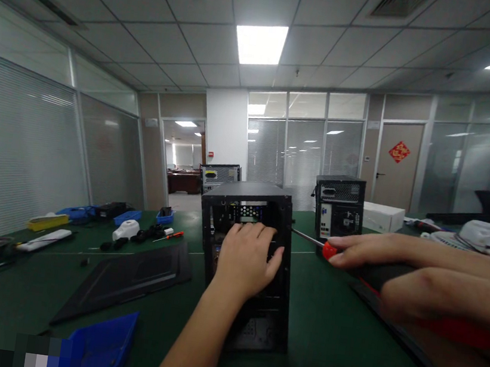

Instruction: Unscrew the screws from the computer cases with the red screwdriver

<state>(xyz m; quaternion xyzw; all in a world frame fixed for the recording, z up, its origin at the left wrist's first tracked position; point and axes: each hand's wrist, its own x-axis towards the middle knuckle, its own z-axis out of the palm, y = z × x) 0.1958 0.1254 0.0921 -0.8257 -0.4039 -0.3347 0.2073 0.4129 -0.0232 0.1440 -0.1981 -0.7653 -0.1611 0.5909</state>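
Open black computer case [247, 256] stands upright on the green tabletop [331, 351], centre frame, open side facing the wearer. Left hand [246, 260] is inside the opening, fingers curled over a part in the upper bay; cannot tell what exactly it grips, so treat it as resting on or against the inner frame. Right hand [418, 272] is closed around a screwdriver [352, 258] with a red-and-black handle, just right of the case. The tool's long axis runs near horizontal, right to left, shaft tip pointing at the case's upper right edge, tip close to it but contact unclear. Case lies left of the right hand; left hand is the nearer one, already on it. Detached side panel [124, 279] lies flat to the left, blue bin [101, 345] near the bottom edge, second case [338, 211] behind.
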